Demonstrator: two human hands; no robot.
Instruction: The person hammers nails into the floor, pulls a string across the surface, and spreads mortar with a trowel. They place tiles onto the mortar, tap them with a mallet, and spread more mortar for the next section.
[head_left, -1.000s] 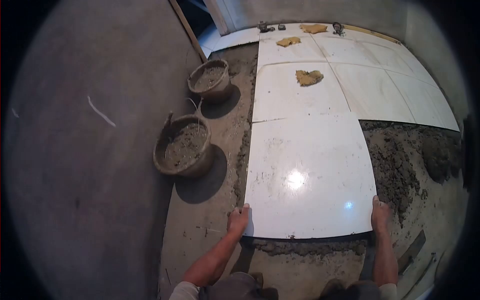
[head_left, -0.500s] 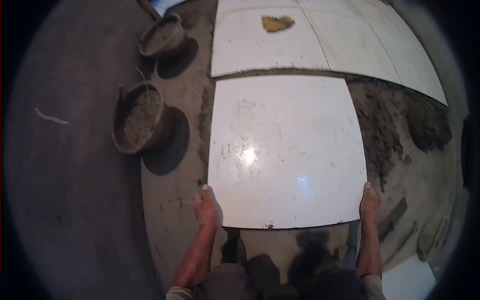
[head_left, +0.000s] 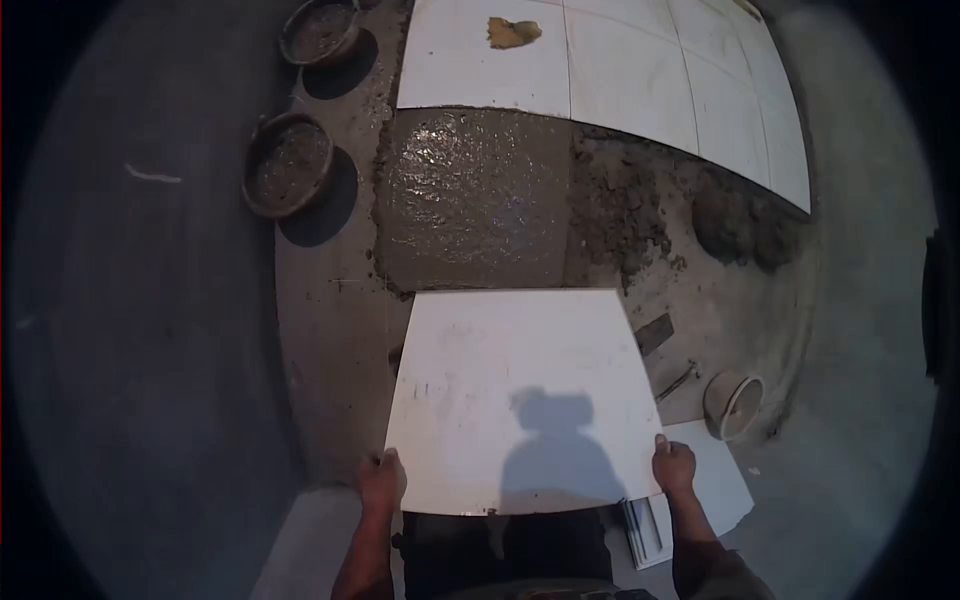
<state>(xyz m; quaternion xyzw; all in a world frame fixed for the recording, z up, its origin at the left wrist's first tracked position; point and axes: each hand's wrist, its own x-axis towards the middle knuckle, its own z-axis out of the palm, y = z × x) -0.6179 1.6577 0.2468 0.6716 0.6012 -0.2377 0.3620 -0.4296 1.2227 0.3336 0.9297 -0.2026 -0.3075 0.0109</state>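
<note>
A large square white floor tile (head_left: pixel 470 390) is gripped at its two side edges, near the corners closest to me. My left hand (head_left: pixel 380 478) is closed on the left edge, thumb on top. On the opposite edge my right hand (head_left: pixel 674 463) is closed in the same way. Beyond the tile's far edge lies a patch of wet, shiny mortar (head_left: pixel 480 200). The tile is tilted, and a dark shadow falls across its near half. Its underside is hidden from me.
Laid white tiles (head_left: pixel 630 70) border the mortar's far side, one bearing a brownish scrap (head_left: pixel 513 33). Two mortar-filled pans (head_left: pixel 290 165) stand left. Rough mortar (head_left: pixel 620 195), a flat dark tool (head_left: pixel 655 333), a hammer-like tool (head_left: pixel 680 380), a small bucket (head_left: pixel 735 408) and white tiles (head_left: pixel 715 480) are at right.
Both hands have drawn the tile back toward me, away from the laid tiles. The wet mortar it covered from view now shows. My view has shifted too.
</note>
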